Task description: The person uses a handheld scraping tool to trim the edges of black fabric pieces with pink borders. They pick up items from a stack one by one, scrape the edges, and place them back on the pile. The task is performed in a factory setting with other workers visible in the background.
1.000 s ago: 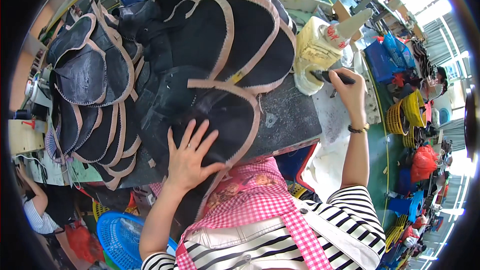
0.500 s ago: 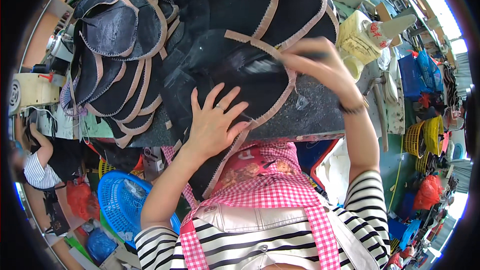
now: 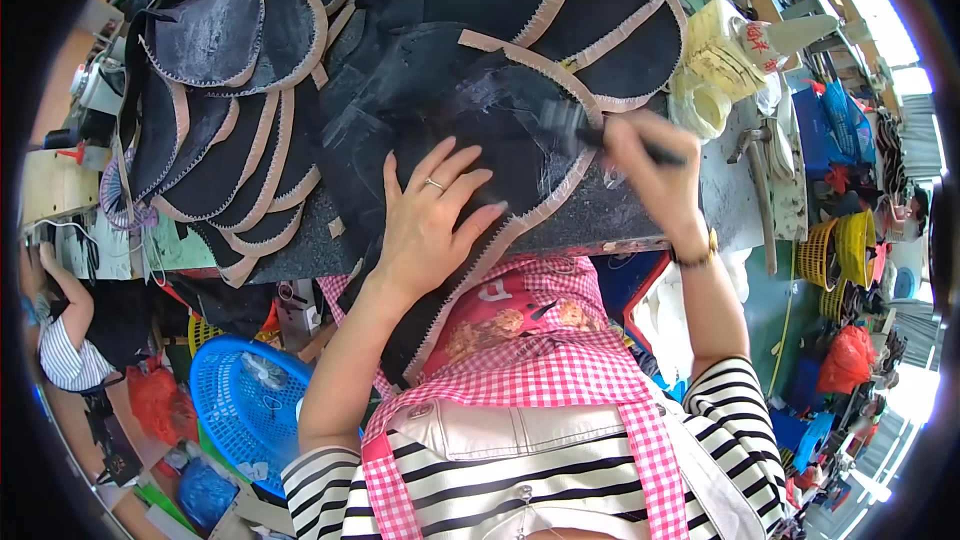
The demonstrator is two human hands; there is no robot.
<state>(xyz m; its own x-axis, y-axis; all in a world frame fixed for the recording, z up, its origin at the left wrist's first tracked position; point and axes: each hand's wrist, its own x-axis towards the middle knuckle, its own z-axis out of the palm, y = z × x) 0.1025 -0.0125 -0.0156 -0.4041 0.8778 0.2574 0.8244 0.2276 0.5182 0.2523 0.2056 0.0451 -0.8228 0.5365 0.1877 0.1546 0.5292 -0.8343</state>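
My left hand (image 3: 432, 220) lies flat with fingers spread on a black fabric piece (image 3: 480, 155) edged with a beige zigzag-stitched band. In my right hand (image 3: 652, 165) is a brush (image 3: 570, 123) with a dark handle; its blurred bristle end is over the piece near its right edge. Pale smears mark the black surface around the brush. More black pieces with beige edging (image 3: 605, 20) overlap behind it. The near end of the piece under my left hand hangs over the table's front edge.
A heap of similar edged pieces (image 3: 210, 35) covers the table's left side. To the right stand a pale yellow container (image 3: 720, 50), an open tub (image 3: 706, 110) and a hammer (image 3: 760, 175). A blue basket (image 3: 245, 395) sits below left. Another person (image 3: 75, 345) is at far left.
My right hand and the brush have moved down, toward me, along the piece's right edge. My left hand stays spread on the piece. The whole view has shifted slightly.
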